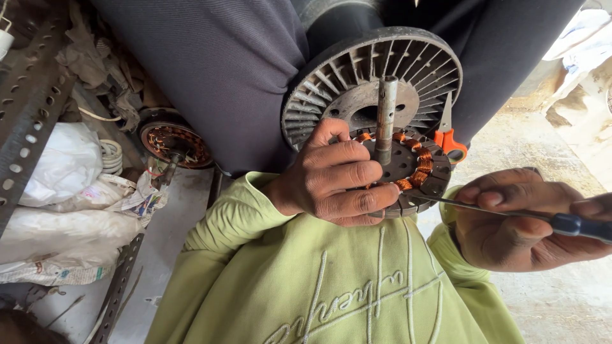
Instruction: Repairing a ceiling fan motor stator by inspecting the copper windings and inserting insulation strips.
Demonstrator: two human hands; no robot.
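My left hand [335, 175] grips the near rim of a round dark stator [408, 164] with copper windings and an upright metal shaft [384, 118]. My right hand [519, 220] holds a screwdriver [510, 213] with a dark blue handle, its thin metal tip touching the stator's right edge. The stator rests against a grey finned fan rotor housing [357, 76] that sits between my dark trouser legs.
Orange-handled scissors [449, 137] lie behind the stator on the right. Another copper-wound stator [175, 143] lies on the floor at left, next to white plastic bags [64, 185] and slotted metal angle bars [25, 108]. Bare concrete floor shows at right.
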